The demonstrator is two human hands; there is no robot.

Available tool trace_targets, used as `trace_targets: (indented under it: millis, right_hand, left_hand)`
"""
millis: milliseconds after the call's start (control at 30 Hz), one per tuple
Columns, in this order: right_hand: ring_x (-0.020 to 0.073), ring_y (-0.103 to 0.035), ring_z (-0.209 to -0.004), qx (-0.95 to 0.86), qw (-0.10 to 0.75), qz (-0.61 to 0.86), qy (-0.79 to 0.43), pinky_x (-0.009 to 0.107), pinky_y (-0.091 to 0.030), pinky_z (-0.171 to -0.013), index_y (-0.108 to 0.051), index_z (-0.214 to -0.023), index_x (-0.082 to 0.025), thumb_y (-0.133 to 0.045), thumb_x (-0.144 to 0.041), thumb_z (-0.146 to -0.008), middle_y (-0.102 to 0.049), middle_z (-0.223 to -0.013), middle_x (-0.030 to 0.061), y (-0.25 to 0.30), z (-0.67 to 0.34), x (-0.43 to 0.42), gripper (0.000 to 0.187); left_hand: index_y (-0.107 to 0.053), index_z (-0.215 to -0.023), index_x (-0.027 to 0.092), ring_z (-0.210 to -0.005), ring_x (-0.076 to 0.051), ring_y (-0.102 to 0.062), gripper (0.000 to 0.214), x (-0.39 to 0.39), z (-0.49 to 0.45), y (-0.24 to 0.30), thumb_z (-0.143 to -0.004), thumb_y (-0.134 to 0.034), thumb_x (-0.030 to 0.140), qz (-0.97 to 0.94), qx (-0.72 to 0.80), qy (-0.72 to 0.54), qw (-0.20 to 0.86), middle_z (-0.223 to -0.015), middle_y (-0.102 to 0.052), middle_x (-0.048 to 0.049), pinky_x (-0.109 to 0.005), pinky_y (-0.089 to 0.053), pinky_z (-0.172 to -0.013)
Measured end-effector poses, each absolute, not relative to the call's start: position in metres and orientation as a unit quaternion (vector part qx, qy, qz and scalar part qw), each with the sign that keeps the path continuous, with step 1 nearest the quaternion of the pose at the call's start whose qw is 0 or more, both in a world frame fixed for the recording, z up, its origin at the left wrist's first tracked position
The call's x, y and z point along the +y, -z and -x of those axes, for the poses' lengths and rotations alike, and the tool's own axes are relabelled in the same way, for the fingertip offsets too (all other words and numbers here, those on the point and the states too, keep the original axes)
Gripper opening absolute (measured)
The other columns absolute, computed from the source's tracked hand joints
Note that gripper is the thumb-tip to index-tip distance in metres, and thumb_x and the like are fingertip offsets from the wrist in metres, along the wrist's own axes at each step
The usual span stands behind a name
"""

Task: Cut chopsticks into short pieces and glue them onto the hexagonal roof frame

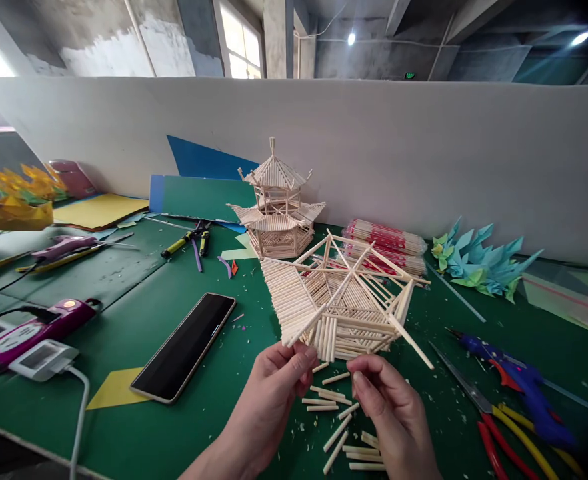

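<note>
Table [139, 313], roof edge [334, 340] at left hand [274, 393]

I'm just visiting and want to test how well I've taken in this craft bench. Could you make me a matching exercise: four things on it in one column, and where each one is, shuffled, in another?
Things:
1. phone
2. finished pagoda model
3. blue glue gun
4. stick roof frame

Places:
A. pinched at its edge by the left hand
B. stands at the back, by the white wall
C. lies flat, screen dark, on the left half of the green table
D. lies at the far right, beside the pliers

Pairs: 1-C, 2-B, 3-D, 4-A
</note>
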State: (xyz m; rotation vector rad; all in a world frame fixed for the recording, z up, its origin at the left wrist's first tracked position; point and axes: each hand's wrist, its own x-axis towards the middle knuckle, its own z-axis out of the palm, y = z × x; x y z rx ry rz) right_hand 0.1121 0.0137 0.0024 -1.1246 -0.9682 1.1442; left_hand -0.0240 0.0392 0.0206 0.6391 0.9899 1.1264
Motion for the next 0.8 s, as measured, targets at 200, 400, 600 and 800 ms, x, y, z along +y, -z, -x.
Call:
trace_targets:
  millis: [200,400,600,800]
  right_hand:
    - [0.0069,-0.048,-0.056,-0.416,0.594,0.478,-0.496,0.012,-0.039,-0.052,-0.066,-0.078,-0.024,-0.064,-0.041,-0.073,-0.058,-0.066,-0.0043,-0.0016,-0.1122,0.0129,0.017]
    - [0.0093,-0.047,-0.055,-0.422,0.596,0.479,-0.487,0.017,-0.040,-0.051,-0.066,-0.078,-0.022,-0.064,-0.040,-0.073,-0.056,-0.063,-0.0026,-0.0018,-0.1115,0.0137,0.019]
    - [0.0110,-0.047,-0.056,-0.430,0.591,0.479,-0.485,0.019,-0.041,-0.052,-0.065,-0.077,-0.021,-0.062,-0.039,-0.074,-0.055,-0.063,-0.0024,0.0003,-0.1120,0.0139,0.018]
    - [0.0082,-0.046,-0.056,-0.429,0.588,0.473,-0.496,0.015,-0.039,-0.052,-0.065,-0.077,-0.022,-0.063,-0.039,-0.074,-0.055,-0.062,-0.0038,0.0003,-0.1124,0.0137,0.017]
  left_hand:
    - [-0.061,-0.057,0.013,-0.051,-0.006,-0.039,0.020,0.0402,0.0276,-0.0211,-0.069,-0.069,0.027,-0.282,0.441,-0.490,0.697,-0.053,-0.051,0.0022,-0.017,-0.030,-0.050]
    - [-0.062,-0.057,0.013,-0.051,-0.007,-0.039,0.021,0.0408,0.0259,-0.0242,-0.069,-0.069,0.028,-0.299,0.452,-0.487,0.685,-0.052,-0.052,0.0017,-0.018,-0.031,-0.050]
    - [-0.062,-0.057,0.013,-0.050,-0.007,-0.039,0.019,0.0396,0.0265,-0.0256,-0.069,-0.069,0.027,-0.302,0.452,-0.490,0.681,-0.051,-0.050,0.0023,-0.018,-0.031,-0.051]
    - [-0.061,-0.058,0.014,-0.051,-0.007,-0.040,0.018,0.0401,0.0263,-0.0264,-0.070,-0.067,0.026,-0.310,0.457,-0.491,0.674,-0.051,-0.049,0.0027,-0.018,-0.032,-0.051]
